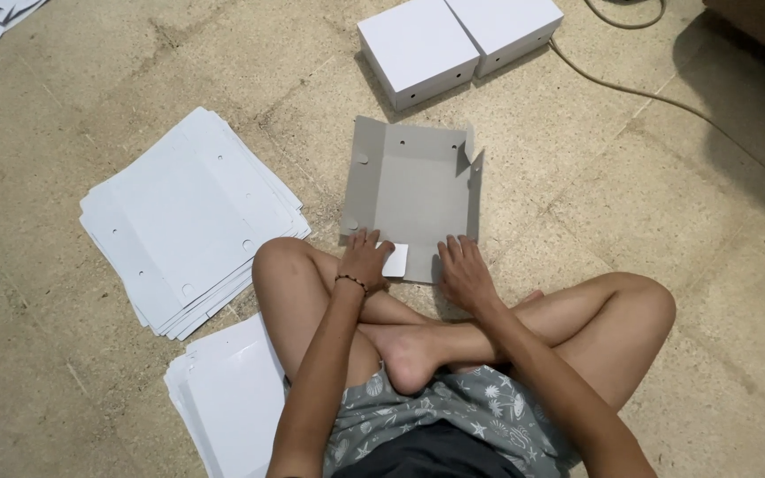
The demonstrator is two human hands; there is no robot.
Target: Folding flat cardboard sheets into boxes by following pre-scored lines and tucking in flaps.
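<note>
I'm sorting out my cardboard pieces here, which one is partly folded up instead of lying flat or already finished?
The grey cardboard sheet under both hands: its side flaps are raised. The white stacks lie flat, and the two white boxes beyond it are closed.

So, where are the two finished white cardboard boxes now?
The two finished white cardboard boxes sit side by side on the floor at the top of the head view, just beyond the grey half-folded cardboard sheet.

flat grey box blank (411,190): 1 | finished white boxes (418,49): 2 | white sheet stacks (189,221): 3 | cable (657,97): 1
</note>
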